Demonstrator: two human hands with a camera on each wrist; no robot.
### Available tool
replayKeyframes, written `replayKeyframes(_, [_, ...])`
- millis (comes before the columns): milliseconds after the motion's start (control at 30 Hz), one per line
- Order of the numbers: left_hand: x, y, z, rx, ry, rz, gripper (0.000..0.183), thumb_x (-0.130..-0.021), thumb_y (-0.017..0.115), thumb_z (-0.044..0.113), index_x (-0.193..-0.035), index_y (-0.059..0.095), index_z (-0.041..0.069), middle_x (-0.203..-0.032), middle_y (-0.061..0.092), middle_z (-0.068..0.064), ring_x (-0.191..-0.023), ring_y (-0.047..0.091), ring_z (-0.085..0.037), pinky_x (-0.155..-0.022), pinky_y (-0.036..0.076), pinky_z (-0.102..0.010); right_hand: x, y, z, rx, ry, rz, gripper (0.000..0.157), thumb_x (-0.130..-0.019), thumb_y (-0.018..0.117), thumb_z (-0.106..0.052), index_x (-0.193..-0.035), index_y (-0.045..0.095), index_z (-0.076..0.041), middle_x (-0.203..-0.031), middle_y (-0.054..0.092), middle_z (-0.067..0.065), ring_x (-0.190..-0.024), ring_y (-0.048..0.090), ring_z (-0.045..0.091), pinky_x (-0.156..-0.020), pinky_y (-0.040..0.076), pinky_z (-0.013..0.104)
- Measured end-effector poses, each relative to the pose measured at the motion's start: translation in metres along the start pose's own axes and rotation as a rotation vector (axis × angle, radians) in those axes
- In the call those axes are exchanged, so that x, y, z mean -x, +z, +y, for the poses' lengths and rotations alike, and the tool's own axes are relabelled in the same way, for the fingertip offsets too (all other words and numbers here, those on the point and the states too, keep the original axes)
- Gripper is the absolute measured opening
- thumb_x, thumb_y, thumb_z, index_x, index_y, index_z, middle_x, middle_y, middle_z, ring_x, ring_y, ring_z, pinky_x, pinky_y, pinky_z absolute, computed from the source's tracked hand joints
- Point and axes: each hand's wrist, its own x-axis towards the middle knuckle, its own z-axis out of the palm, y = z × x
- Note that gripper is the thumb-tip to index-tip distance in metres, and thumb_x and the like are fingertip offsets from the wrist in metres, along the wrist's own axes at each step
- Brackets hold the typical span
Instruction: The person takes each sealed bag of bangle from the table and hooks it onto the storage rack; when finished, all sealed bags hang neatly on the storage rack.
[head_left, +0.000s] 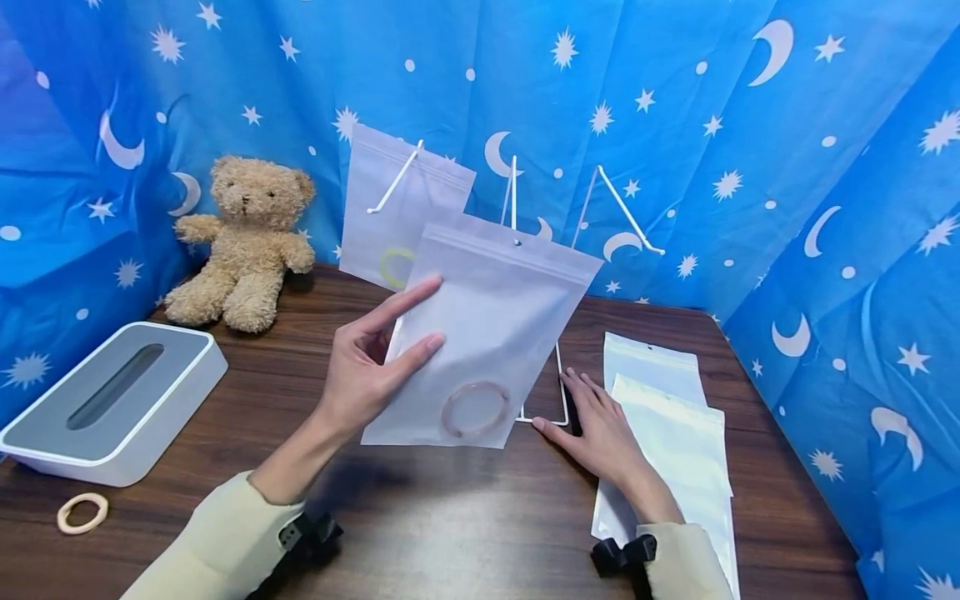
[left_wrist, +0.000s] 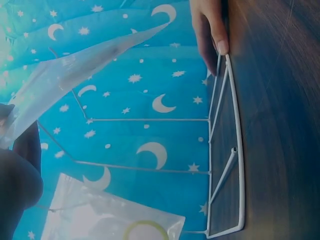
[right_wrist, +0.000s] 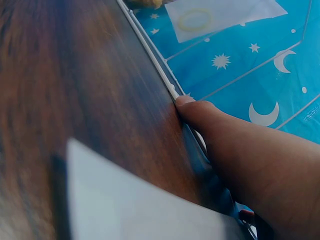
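Note:
My left hand pinches the left edge of a white zip bag, thumb in front and fingers behind. A pale pinkish ring shows through its lower part. The bag's top hole is at the tip of the rack's middle hook; whether the hook passes through it I cannot tell. My right hand rests on the base of the white wire rack, its thumb touching the wire in the right wrist view. On the left hook hangs another zip bag with a yellow-green ring.
Several flat white zip bags overlap on the table's right side, beside my right forearm. At left are a grey-topped tissue box, a beige ring and a teddy bear. The rack's right hook holds nothing. A blue curtain surrounds the table.

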Motion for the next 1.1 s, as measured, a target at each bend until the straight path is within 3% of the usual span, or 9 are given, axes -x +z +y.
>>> replayKeyframes(367, [-0.011,-0.004,-0.019,-0.004,-0.032,-0.016,0.054,-0.086,0.07,-0.006,-0.137,0.059,0.009,-0.141,0.054,-0.01,-0.114,0.06,-0.032,-0.084,0.053,-0.036,-0.001,0.0,0.001,0.017,0.016,-0.011,0.096,-0.084,0.054,-0.073,-0.155,0.03,-0.013,-0.158,0.029,0.011,-0.145,0.021,0.034,-0.11,0.017,0.06])
replayKeyframes(467, [-0.022,-0.006,-0.03,-0.015,-0.028,-0.047,0.053,-0.09,0.067,-0.002,-0.14,0.055,0.009,-0.144,0.051,-0.007,-0.117,0.057,-0.028,-0.088,0.051,-0.033,-0.001,0.0,0.001,0.025,0.019,-0.011,0.096,-0.084,0.053,-0.074,-0.155,0.03,-0.012,-0.157,0.029,0.012,-0.144,0.021,0.034,-0.11,0.017,0.06])
replayKeyframes(500, [-0.026,-0.007,-0.034,-0.018,-0.032,-0.059,0.053,-0.091,0.066,0.0,-0.142,0.053,0.009,-0.145,0.05,-0.006,-0.109,0.061,-0.026,-0.086,0.051,-0.03,-0.001,0.001,0.001,0.025,0.02,-0.011,0.096,-0.084,0.053,-0.074,-0.154,0.03,-0.012,-0.157,0.03,0.012,-0.144,0.021,0.035,-0.11,0.017,0.06])
replayKeyframes(600, [-0.04,-0.01,-0.041,-0.028,-0.049,-0.087,0.053,-0.094,0.062,0.001,-0.145,0.048,0.007,-0.148,0.045,-0.005,-0.113,0.057,-0.024,-0.085,0.049,-0.027,-0.001,0.002,-0.001,0.024,0.016,-0.011,0.097,-0.084,0.053,-0.075,-0.154,0.031,-0.012,-0.157,0.03,0.012,-0.144,0.022,0.035,-0.11,0.017,0.06])
replayKeyframes(667, [-0.05,-0.01,-0.048,-0.037,-0.065,-0.1,0.055,-0.094,0.061,-0.001,-0.146,0.046,0.007,-0.15,0.043,-0.003,-0.106,0.06,-0.026,-0.079,0.051,-0.027,-0.001,0.001,-0.001,0.02,0.018,-0.01,0.097,-0.083,0.053,-0.075,-0.154,0.031,-0.013,-0.157,0.03,0.012,-0.144,0.022,0.035,-0.11,0.017,0.06])
replayKeyframes(733, [-0.06,-0.007,-0.048,-0.06,-0.085,-0.102,0.058,-0.093,0.06,-0.006,-0.147,0.044,0.005,-0.151,0.041,-0.003,-0.113,0.057,-0.031,-0.081,0.053,-0.032,0.0,0.001,-0.001,0.018,0.021,-0.008,0.098,-0.083,0.053,-0.076,-0.154,0.031,-0.013,-0.157,0.03,0.012,-0.144,0.022,0.035,-0.11,0.017,0.06])
replayKeyframes(833, [-0.073,-0.003,-0.049,-0.099,-0.122,-0.092,0.062,-0.091,0.06,-0.01,-0.148,0.042,0.005,-0.152,0.039,-0.004,-0.105,0.061,-0.036,-0.076,0.055,-0.037,0.0,0.001,-0.002,0.018,0.027,-0.004,0.098,-0.083,0.053,-0.076,-0.154,0.031,-0.013,-0.157,0.03,0.012,-0.144,0.022,0.035,-0.11,0.017,0.06])
replayKeyframes(933, [-0.083,0.001,-0.049,-0.144,-0.149,-0.076,0.064,-0.09,0.059,-0.011,-0.149,0.04,0.003,-0.153,0.038,-0.007,-0.11,0.059,-0.037,-0.078,0.055,-0.041,0.0,0.001,-0.002,0.018,0.024,0.001,0.097,-0.083,0.054,-0.075,-0.154,0.032,-0.014,-0.157,0.03,0.011,-0.144,0.022,0.034,-0.11,0.018,0.06])
replayKeyframes(1100, [-0.094,0.0,-0.076,-0.152,-0.128,-0.059,0.066,-0.089,0.059,-0.012,-0.149,0.04,0.006,-0.153,0.037,-0.007,-0.114,0.057,-0.038,-0.082,0.053,-0.046,0.0,0.0,-0.001,0.02,0.024,0.001,0.097,-0.083,0.054,-0.075,-0.154,0.031,-0.014,-0.157,0.03,0.011,-0.144,0.022,0.034,-0.11,0.018,0.06])
